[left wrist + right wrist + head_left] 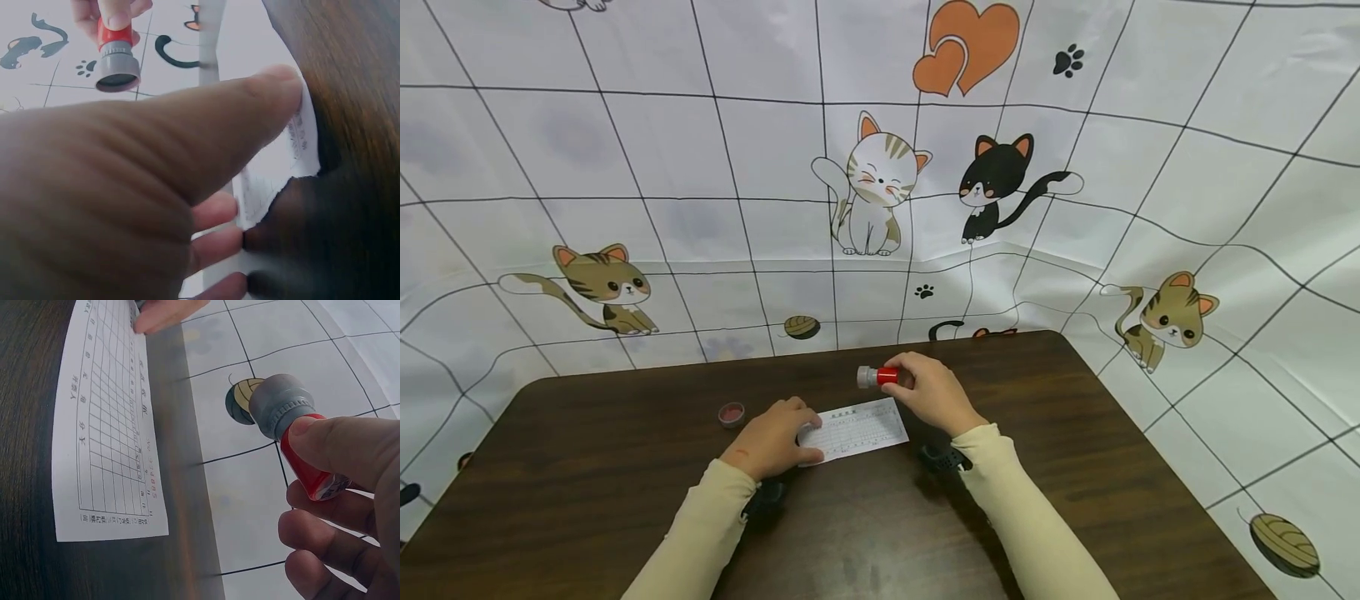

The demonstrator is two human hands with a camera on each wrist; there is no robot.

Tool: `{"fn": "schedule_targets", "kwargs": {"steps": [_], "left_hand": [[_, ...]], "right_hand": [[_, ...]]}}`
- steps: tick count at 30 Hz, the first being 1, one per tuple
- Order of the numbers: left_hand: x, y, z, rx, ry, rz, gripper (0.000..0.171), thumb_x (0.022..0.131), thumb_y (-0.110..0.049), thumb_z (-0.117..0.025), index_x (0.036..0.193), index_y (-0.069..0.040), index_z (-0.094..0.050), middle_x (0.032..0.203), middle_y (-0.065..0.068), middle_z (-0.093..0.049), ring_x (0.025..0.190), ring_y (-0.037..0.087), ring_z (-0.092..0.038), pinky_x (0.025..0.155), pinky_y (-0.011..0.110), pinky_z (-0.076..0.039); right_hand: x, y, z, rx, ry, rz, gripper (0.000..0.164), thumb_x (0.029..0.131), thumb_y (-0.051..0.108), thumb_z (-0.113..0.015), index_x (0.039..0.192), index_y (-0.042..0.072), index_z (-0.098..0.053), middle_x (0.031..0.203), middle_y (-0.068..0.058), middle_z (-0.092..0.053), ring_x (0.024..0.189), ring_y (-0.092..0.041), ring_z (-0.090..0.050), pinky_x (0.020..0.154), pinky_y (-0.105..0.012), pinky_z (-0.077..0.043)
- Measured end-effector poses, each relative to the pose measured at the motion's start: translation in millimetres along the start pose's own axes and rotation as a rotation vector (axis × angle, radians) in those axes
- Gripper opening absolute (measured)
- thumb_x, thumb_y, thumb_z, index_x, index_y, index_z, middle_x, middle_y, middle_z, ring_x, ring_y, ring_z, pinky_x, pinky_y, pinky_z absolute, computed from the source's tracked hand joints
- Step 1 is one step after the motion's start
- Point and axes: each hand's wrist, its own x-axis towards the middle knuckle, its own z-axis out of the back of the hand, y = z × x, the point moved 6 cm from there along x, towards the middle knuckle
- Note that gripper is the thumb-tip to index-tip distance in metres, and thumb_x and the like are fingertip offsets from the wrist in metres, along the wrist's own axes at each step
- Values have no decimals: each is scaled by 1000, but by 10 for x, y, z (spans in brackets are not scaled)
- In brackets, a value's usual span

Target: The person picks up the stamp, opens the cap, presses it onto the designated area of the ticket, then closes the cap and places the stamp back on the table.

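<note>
A white printed form (pixel 859 432), ruled like a receipt, lies flat on the dark table. Across its left end, my left hand (pixel 777 435) presses it down with thumb and fingertips spread; in the left wrist view the thumb (pixel 250 103) lies straight on the paper, whose end is torn unevenly. Above the form's far right part, my right hand (pixel 931 393) pinches a round stamp (pixel 877 377) by its red handle between thumb and fingers. The stamp is tilted sideways, grey end pointing left, apart from the paper. In the left wrist view its round end (pixel 119 74) looks dark inside.
A small round case (pixel 732 414) with a reddish inside sits left of the left hand. The brown table (pixel 587 467) has rounded far corners. Behind and right of it hangs a white gridded sheet (pixel 760 233) printed with cats.
</note>
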Motion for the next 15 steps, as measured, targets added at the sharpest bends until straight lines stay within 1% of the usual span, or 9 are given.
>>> {"fn": "schedule_targets", "kwargs": {"steps": [4,9,12,15], "left_hand": [[13,31,-19,-10,-11,-18,56,83,-33,-88,129,-8,-69,128,11,-64,115,28,-62,100,48,-53],[9,95,-19,-17,-33,-5,59,89,-34,-83,137,-5,-65,132,13,-62,121,30,-60,103,50,-51],[3,127,-24,-14,-37,6,60,91,-37,-80,140,-5,-63,134,13,-61,123,31,-59,104,51,-51],[-7,132,-28,1,-32,6,63,91,-40,-80,140,-5,-63,134,13,-61,123,32,-60,104,51,-51]], "right_hand": [[-11,-17,4,3,-1,-14,27,90,21,-83,115,14,-74,89,4,-66,73,-11,-57,65,-29,-51],[-9,-45,0,0,-1,-18,27,91,22,-82,115,13,-74,90,4,-67,73,-11,-57,66,-29,-51],[-2,-49,2,7,-7,-14,27,90,21,-82,114,12,-74,89,3,-68,73,-11,-58,65,-29,-52],[2,-50,4,19,-9,-18,26,90,21,-82,114,12,-74,91,2,-69,74,-12,-59,65,-30,-52]]}}
